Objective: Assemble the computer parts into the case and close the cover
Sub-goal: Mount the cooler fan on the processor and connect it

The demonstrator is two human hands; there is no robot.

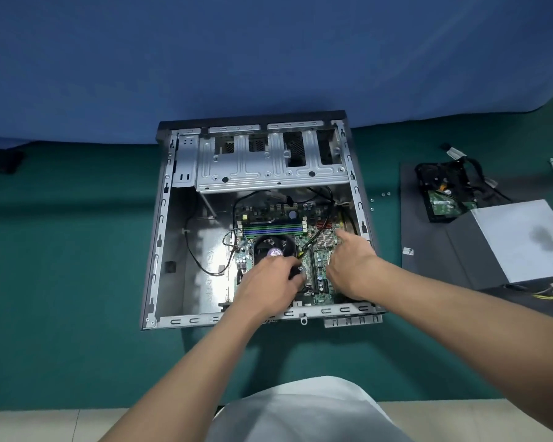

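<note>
The case (160,224) lies open on its side, top face off. To its right, well apart, a dark flat panel (428,218) that is likely the cover lies on the table, with a silver power supply (521,240) on the panel's near end and a hard drive (441,205) tangled in cables on its far end. Inside the case, the drive cage (268,167) fills the far end and the motherboard (321,272) sits in the near-right part. The near-left bay is bare metal.

Both hands work over the board. The left hand (267,283) reaches in over the case's near rim, fingers curled round a small dark part (296,274) at the near-right corner of the CPU cooler (273,247). I cannot tell what that part is. The right hand (353,266) holds nothing that I can see, and its forefinger stretches out to the finned heatsink (326,239) by the case's right wall. A few loose screws (385,194) lie just outside that wall.

The step looks like seating or fastening something on the board, early in the job, since the supply and drive are both out. To do it well, steady the board with the right hand on a solid spot and not on the fins. Keep the black cables off the fan blades. Press the dark part straight down without rocking.
</note>
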